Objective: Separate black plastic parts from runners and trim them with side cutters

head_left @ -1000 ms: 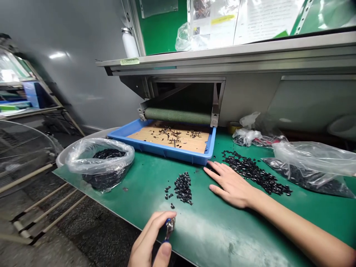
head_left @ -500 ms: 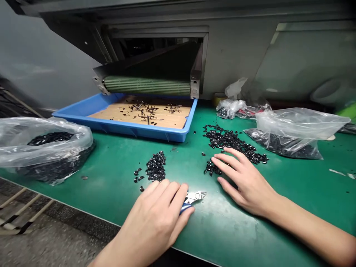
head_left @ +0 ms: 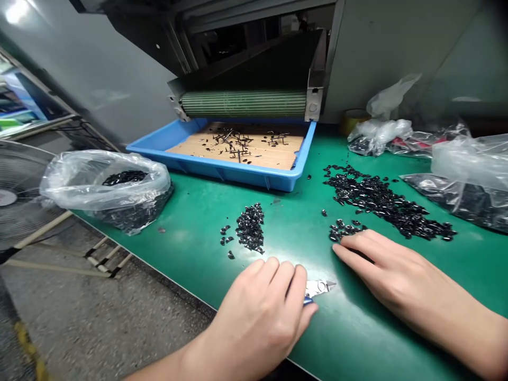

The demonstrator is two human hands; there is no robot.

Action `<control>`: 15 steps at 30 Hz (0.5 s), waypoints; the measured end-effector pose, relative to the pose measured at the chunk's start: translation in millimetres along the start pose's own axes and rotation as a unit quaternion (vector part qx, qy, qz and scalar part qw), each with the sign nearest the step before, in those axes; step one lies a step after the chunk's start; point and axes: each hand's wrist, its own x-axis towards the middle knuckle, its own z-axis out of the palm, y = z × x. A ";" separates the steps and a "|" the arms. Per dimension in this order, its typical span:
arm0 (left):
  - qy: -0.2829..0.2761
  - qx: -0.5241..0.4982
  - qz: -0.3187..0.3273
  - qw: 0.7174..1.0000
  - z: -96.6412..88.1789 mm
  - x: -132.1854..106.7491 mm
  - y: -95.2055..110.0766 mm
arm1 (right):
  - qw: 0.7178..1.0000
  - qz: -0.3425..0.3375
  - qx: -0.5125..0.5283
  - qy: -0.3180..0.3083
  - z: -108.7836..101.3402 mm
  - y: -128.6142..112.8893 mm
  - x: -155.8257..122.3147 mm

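Observation:
My left hand (head_left: 262, 312) lies near the front edge of the green table (head_left: 198, 238), fingers curled over small blue-handled cutting pliers (head_left: 317, 288) whose metal jaws stick out to the right. My right hand (head_left: 389, 275) rests flat on the mat with fingers spread, fingertips touching a small cluster of black plastic parts (head_left: 343, 230). A larger spread of the same black parts (head_left: 381, 201) lies just beyond it. A smaller heap of black parts (head_left: 250, 227) sits ahead of my left hand.
A blue tray (head_left: 222, 169) with a cardboard liner and black sprues sits under the green conveyor roller (head_left: 244, 103). A clear bag of black parts (head_left: 111, 190) stands at the left table edge. More plastic bags (head_left: 468, 174) lie at the right. A fan (head_left: 16, 196) is off the left.
My left hand brought the pliers up from below the table edge and laid them on the mat. My right hand drew back from the tray, pulling a few parts toward me. The view swung.

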 end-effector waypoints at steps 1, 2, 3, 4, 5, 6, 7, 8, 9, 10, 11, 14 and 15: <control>0.002 -0.003 0.006 1.000 -0.2 -0.7 2.1 | 1.000 -0.007 -0.010 -0.001 -1.8 -0.6 0.0; 0.004 -0.009 0.013 1.000 -0.4 -1.2 3.9 | 1.000 -0.014 -0.021 -0.004 -2.9 -0.8 0.7; 0.005 -0.016 0.019 1.000 -0.7 -1.3 5.5 | 0.999 -0.020 -0.033 -0.007 -3.1 -0.5 1.9; 0.003 -0.021 0.023 0.999 -0.9 -1.2 6.7 | 0.999 -0.024 -0.044 -0.009 -2.6 0.3 3.4; 0.000 -0.026 0.024 0.999 -1.1 -0.8 7.6 | 0.998 -0.026 -0.054 -0.011 -1.5 1.4 5.1; -0.003 -0.027 0.022 0.999 -1.3 -0.4 8.1 | 0.998 -0.026 -0.060 -0.014 0.1 2.6 6.7; -0.008 -0.027 0.017 0.999 -1.4 0.1 8.2 | 0.998 -0.027 -0.063 -0.017 1.7 3.9 8.1; -0.012 -0.028 0.012 0.999 -1.4 0.4 7.7 | 0.997 -0.030 -0.064 -0.019 3.2 5.0 9.1; -0.015 -0.029 0.008 0.999 -1.2 0.6 6.6 | 0.997 -0.034 -0.064 -0.020 4.4 5.7 9.7; -0.017 -0.032 0.004 0.999 -0.9 0.8 5.0 | 0.997 -0.040 -0.059 -0.023 5.1 5.9 9.6; -0.020 -0.036 0.000 0.999 -0.5 0.9 2.8 | 0.998 -0.045 -0.048 -0.024 5.4 5.7 8.9; -0.030 -0.039 -0.014 0.999 1.6 2.7 -5.7 | 0.998 -0.017 0.039 -0.036 4.3 3.3 3.7; -0.032 -0.035 -0.017 0.999 2.5 4.2 -8.4 | 0.996 0.004 0.073 -0.042 3.6 2.5 1.3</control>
